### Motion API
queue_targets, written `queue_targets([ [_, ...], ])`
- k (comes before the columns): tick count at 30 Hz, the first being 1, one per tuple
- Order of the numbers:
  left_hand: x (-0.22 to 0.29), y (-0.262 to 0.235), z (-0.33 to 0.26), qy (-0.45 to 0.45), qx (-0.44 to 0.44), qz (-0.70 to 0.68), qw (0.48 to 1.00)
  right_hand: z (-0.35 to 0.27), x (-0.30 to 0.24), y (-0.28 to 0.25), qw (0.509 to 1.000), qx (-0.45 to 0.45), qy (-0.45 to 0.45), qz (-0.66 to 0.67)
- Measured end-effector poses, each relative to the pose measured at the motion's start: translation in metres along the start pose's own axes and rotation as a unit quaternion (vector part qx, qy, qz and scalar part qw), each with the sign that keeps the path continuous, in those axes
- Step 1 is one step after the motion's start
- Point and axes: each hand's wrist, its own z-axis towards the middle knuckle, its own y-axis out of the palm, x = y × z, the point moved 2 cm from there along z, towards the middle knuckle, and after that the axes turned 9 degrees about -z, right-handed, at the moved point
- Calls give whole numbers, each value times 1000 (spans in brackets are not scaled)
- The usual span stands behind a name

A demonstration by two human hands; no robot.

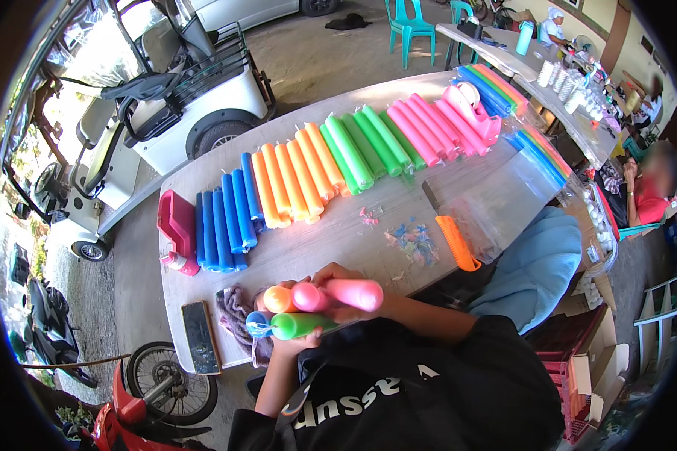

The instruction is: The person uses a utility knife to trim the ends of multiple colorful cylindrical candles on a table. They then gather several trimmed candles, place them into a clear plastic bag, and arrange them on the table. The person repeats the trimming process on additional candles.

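Close to my body, both hands are closed around a bunch of candles. My left hand [299, 343] grips it from below, beside the green candle [293, 325] and the blue candle [259, 324]. My right hand [337, 275] wraps the bunch from the far side, at the pink candle [357, 294]. A second pink candle and an orange candle [278, 299] sit between them. Beyond, candles lie side by side on the table [293, 259] by colour: blue candles [222, 229], orange candles [289, 180], green candles [361, 146] and pink candles [432, 128].
An orange-handled knife [456, 242] and wax scraps [414, 244] lie right of centre, beside a see-through plastic bag [496, 192]. Pink tape dispensers [177, 229] stand at both ends. A phone [201, 338] and a purple cloth [237, 319] lie near left. A blue chair [534, 263] stands at right.
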Motion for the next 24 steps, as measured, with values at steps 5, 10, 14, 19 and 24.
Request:
queue_targets([
  [5, 10, -4, 2, -85, 94, 9, 992, 11, -28, -3, 998, 43, 19, -52],
  [10, 12, 4, 16, -13, 60, -3, 998, 22, -63, -55, 965, 32, 258, 17],
  [14, 14, 7, 17, -3, 42, -10, 999, 62, -62, -148, 947, 234, 221, -19],
  [19, 14, 7, 16, -2, 45, -20, 999, 114, -18, -283, 802, 188, 361, -437],
  [24, 14, 7, 14, -8, 56, -14, 998, 115, 4, -314, 682, 181, 432, -561],
])
